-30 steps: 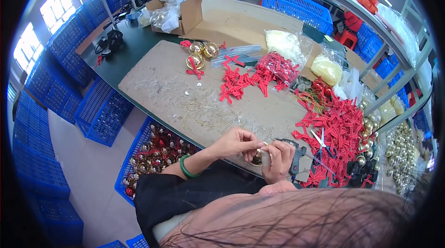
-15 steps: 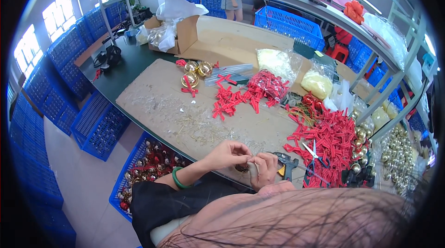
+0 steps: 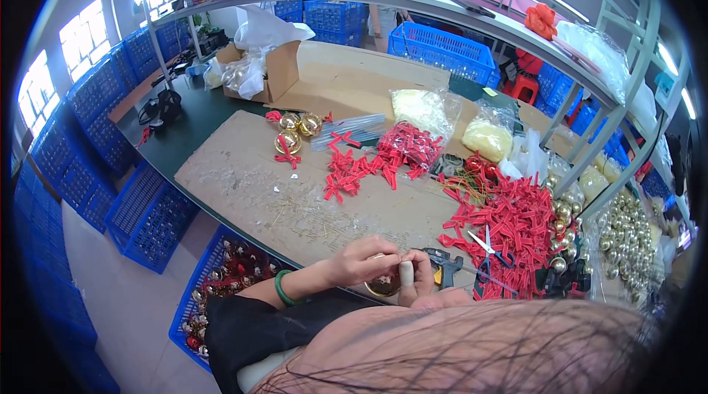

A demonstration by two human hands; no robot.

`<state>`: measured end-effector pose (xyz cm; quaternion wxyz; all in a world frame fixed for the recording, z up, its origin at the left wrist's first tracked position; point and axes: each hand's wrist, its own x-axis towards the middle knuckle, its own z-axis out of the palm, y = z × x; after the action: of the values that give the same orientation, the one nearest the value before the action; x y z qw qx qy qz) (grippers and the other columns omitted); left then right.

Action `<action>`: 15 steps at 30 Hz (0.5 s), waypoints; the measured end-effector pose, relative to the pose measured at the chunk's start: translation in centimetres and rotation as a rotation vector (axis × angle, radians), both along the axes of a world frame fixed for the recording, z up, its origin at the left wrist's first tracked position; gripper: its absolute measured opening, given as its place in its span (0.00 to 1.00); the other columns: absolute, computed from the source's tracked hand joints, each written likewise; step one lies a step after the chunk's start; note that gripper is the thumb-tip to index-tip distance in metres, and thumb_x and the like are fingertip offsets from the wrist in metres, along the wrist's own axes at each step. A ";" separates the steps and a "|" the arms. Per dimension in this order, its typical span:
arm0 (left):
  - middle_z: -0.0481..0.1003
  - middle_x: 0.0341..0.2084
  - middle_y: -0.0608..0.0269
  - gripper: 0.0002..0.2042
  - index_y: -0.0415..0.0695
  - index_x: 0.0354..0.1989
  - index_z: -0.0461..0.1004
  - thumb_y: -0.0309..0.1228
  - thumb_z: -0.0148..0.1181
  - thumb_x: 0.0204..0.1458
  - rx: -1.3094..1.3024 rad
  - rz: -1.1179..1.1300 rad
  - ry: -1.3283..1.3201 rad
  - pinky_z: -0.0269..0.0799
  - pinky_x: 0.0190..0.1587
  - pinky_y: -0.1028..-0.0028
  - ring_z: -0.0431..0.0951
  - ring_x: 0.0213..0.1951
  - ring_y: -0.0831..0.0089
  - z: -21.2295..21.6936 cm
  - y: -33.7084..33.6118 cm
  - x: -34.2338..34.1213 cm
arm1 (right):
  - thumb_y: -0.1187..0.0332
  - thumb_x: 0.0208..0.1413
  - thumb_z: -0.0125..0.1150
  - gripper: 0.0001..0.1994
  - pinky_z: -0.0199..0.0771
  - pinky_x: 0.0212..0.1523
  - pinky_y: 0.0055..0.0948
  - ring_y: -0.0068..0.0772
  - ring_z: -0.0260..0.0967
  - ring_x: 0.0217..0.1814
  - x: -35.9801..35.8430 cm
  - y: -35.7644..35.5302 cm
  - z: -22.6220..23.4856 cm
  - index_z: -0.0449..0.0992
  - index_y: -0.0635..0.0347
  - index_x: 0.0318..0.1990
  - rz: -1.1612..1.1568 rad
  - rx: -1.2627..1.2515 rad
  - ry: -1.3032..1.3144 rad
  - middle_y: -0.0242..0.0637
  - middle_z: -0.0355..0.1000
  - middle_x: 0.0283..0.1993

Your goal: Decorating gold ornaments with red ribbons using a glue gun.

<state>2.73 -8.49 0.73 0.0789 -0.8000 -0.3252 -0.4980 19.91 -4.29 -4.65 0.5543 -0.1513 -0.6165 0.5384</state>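
Bows mid-board, scissors on the ribbon heap right, baubles behind left, crate seemingly below the table edge.

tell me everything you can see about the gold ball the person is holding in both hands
The gold ball is a shiny round ornament that looks like metal or metallised plastic. It sits at the near edge of the table, between the left hand and the right hand. The left hand's fingers curl over its top and the right hand's fingers press its side, so only its lower part shows. Whether anything is tied to it cannot be told.
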 end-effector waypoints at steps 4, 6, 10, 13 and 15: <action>0.76 0.38 0.57 0.13 0.37 0.43 0.80 0.22 0.69 0.48 0.042 -0.094 -0.028 0.76 0.36 0.67 0.79 0.36 0.62 -0.7 0.3 -0.5 | 0.73 0.69 0.54 0.05 0.70 0.36 0.21 0.21 0.68 0.36 0.9 -0.7 2.2 0.67 0.61 0.48 0.354 -0.388 0.150 0.33 0.71 0.39; 0.77 0.36 0.57 0.12 0.37 0.43 0.81 0.22 0.70 0.49 0.044 -0.133 -0.099 0.77 0.36 0.68 0.80 0.35 0.63 -0.8 0.3 -0.6 | 0.74 0.69 0.53 0.05 0.70 0.34 0.23 0.21 0.69 0.34 1.1 -0.4 2.4 0.67 0.60 0.49 0.531 -0.443 0.239 0.33 0.72 0.37; 0.78 0.35 0.54 0.12 0.37 0.43 0.81 0.20 0.66 0.49 -0.067 -0.218 -0.241 0.77 0.36 0.69 0.81 0.35 0.62 -0.1 0.1 -0.2 | 0.76 0.68 0.55 0.06 0.71 0.32 0.25 0.22 0.69 0.31 1.3 -0.2 2.8 0.67 0.59 0.49 0.539 -0.494 0.186 0.35 0.73 0.35; 0.79 0.35 0.55 0.10 0.38 0.42 0.82 0.19 0.67 0.50 -0.206 -0.211 -0.297 0.77 0.36 0.70 0.81 0.35 0.62 0.3 -0.5 0.1 | 0.77 0.66 0.56 0.08 0.72 0.31 0.25 0.23 0.70 0.30 1.2 -0.6 4.0 0.67 0.59 0.50 0.544 -0.633 0.279 0.37 0.74 0.35; 0.79 0.35 0.56 0.09 0.38 0.39 0.82 0.20 0.71 0.49 -0.265 -0.086 -0.309 0.77 0.37 0.70 0.81 0.35 0.65 0.8 -0.8 0.3 | 0.77 0.66 0.56 0.09 0.73 0.31 0.25 0.22 0.71 0.30 1.2 -0.3 3.8 0.66 0.58 0.51 0.556 -0.597 0.239 0.38 0.74 0.35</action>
<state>3.04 -9.33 1.53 -0.0995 -0.7306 -0.3616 -0.5706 21.12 -4.63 -0.86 0.3877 -0.0695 -0.3823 0.8359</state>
